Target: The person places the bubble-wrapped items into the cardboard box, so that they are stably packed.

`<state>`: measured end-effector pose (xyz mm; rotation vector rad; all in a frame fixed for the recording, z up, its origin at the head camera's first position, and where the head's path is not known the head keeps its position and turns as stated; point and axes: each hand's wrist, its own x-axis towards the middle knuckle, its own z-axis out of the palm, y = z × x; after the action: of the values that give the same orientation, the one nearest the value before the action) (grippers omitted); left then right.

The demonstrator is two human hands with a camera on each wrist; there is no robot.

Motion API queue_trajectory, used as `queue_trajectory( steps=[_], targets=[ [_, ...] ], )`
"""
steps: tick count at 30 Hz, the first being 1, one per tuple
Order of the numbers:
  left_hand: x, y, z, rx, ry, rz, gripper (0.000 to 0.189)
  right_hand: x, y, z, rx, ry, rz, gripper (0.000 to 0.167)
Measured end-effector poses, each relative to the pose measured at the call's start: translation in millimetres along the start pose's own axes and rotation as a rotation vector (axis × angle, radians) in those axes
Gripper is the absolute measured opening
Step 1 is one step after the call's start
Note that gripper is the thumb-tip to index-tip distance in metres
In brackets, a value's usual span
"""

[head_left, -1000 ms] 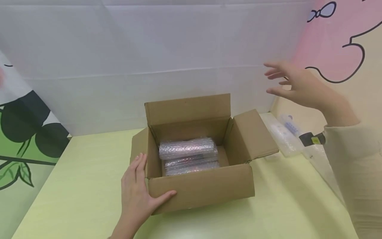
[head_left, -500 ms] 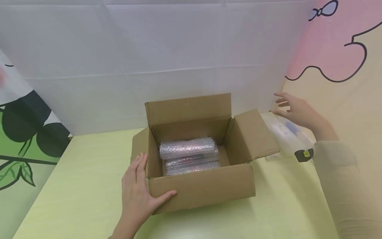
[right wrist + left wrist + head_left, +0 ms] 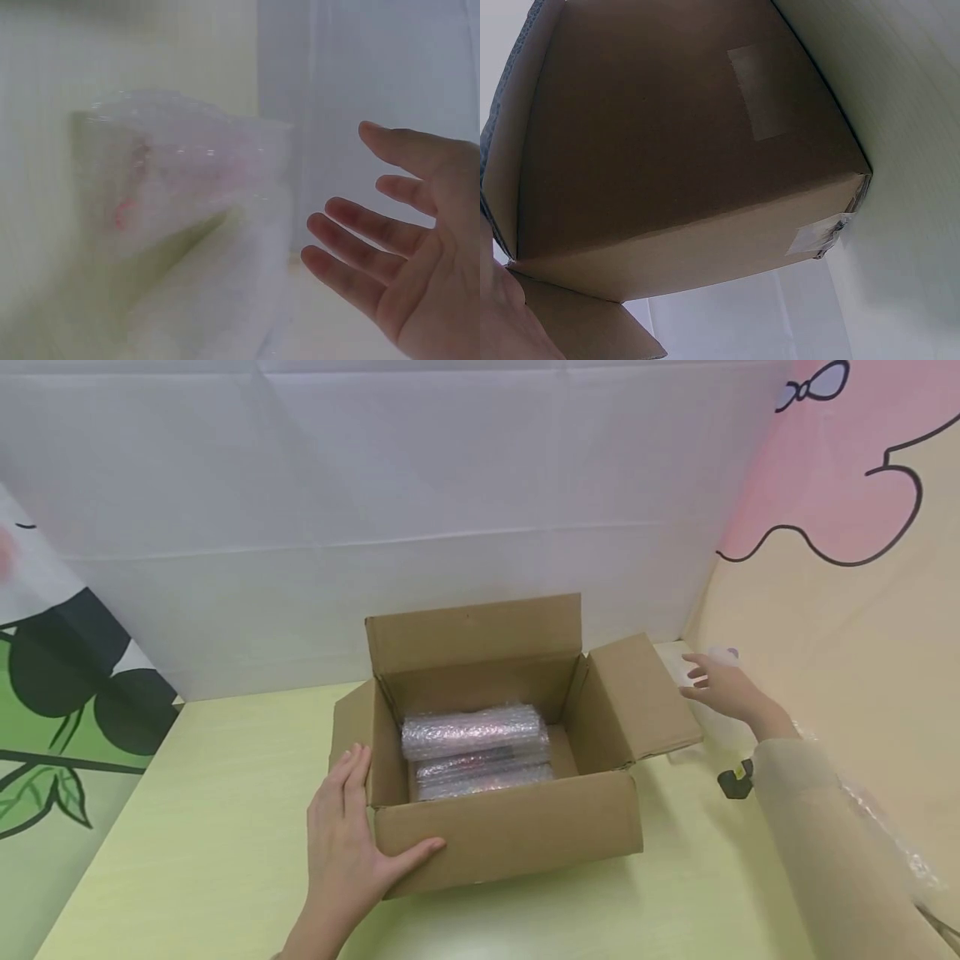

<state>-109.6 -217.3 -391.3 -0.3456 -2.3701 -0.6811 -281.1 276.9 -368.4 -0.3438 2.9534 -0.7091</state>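
An upright cardboard box [image 3: 510, 831] with its flaps spread stands on the table. Inside lie several bubble-wrapped rolls [image 3: 472, 732], side by side toward its left. My left hand [image 3: 341, 843] rests on the box's near left corner, fingers along the left flap and thumb across the front flap. To the right of the box, my right hand [image 3: 726, 690] hovers with loosely bent fingers and holds nothing. In the right wrist view, a bubble-wrapped package [image 3: 180, 169] with pinkish marks lies beside another cloudy plastic package [image 3: 217, 292], apart from the fingers. My forearm hides part of these packages in the head view.
The box's right flap [image 3: 643, 697] juts toward the packages. A white cloth wall [image 3: 450, 485] rises behind the box, and a beige printed wall [image 3: 862, 652] borders the right side. Pale yellow tabletop [image 3: 217, 827] extends left of the box.
My right hand has come down from high at the right to just above the packages beside the box. The left hand and the box have stayed in place.
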Motion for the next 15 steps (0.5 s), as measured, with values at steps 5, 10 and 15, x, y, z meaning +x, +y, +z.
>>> queue_trajectory(
  steps=[5, 10, 15],
  targets=[
    [0.1, 0.8, 0.2, 0.001, 0.000, 0.003, 0.124, 0.9, 18.9, 25.6, 0.004, -0.051, 0.052, 0.056],
    [0.3, 1.0, 0.4, 0.002, 0.004, 0.008, 0.124, 0.2, 26.4, 40.1, 0.010, -0.070, 0.094, 0.054],
    [-0.2, 0.6, 0.1, 0.005, 0.000, 0.000, 0.124, -1.7, 24.3, 46.2, -0.014, -0.038, 0.071, 0.051]
  ],
)
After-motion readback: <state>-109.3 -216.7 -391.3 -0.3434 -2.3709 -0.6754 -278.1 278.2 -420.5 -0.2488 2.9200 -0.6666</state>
